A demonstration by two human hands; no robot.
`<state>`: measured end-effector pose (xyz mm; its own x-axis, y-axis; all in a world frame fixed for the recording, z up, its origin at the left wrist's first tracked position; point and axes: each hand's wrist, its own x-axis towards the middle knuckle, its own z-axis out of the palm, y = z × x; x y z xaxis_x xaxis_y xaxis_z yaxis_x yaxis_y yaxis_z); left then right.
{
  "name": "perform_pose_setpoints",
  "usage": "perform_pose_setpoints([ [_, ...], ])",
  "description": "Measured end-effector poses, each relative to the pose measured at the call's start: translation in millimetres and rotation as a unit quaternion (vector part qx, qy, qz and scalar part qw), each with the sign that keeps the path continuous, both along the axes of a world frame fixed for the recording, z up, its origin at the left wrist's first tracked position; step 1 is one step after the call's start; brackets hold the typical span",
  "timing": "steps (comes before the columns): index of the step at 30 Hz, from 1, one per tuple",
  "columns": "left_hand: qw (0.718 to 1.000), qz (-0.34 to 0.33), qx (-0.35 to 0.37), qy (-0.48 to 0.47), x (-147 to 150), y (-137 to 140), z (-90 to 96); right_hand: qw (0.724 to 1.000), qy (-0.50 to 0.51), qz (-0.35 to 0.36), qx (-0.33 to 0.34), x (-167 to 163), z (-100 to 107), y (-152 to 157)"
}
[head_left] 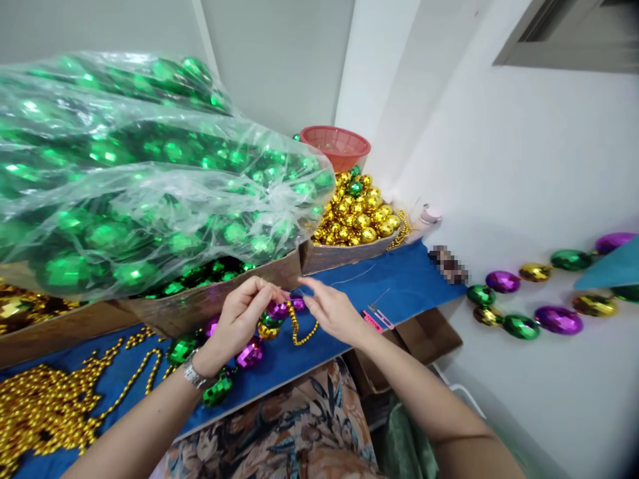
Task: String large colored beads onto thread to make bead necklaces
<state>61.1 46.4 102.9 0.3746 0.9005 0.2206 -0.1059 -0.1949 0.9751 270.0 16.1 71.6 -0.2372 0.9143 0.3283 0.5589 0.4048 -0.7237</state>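
Note:
My left hand (245, 320) wears a metal watch (193, 372) and is pinched closed at the end of a bead garland of green, gold and purple faceted beads. Part of this garland, a purple bead (249, 353), hangs below the fingers. My right hand (333, 314) is close beside it, with thumb and index finger bent toward the left fingertips. What lies between the right fingers is too small to make out. A thin gold bead chain (295, 332) dangles in a loop between the hands. Next to the right hand, a thin thread (355, 276) lies on the blue cloth.
Pink snips (374, 319) lie on the blue cloth (404, 279). Gold bead chains (47, 412) are heaped at left. Behind are a clear bag of green beads (164, 199), a box of gold beads (357, 216) and a red basket (335, 148). Another garland (558, 320) hangs at right.

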Motion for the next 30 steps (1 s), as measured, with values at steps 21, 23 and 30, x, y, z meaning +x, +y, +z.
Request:
perform_pose_setpoints([
  [21,0.977,-0.042,0.129,-0.166,-14.3,4.1,152.3,0.751,-0.443,0.081,0.483,-0.2,182.3,53.6],
  [23,0.973,-0.026,0.152,-0.17,-17.6,2.1,159.2,0.753,-0.439,0.075,0.484,-3.2,188.3,53.9],
  [30,0.985,-0.017,0.013,-0.173,-17.7,6.6,86.6,0.817,-0.423,0.122,0.373,-6.2,106.6,52.3],
])
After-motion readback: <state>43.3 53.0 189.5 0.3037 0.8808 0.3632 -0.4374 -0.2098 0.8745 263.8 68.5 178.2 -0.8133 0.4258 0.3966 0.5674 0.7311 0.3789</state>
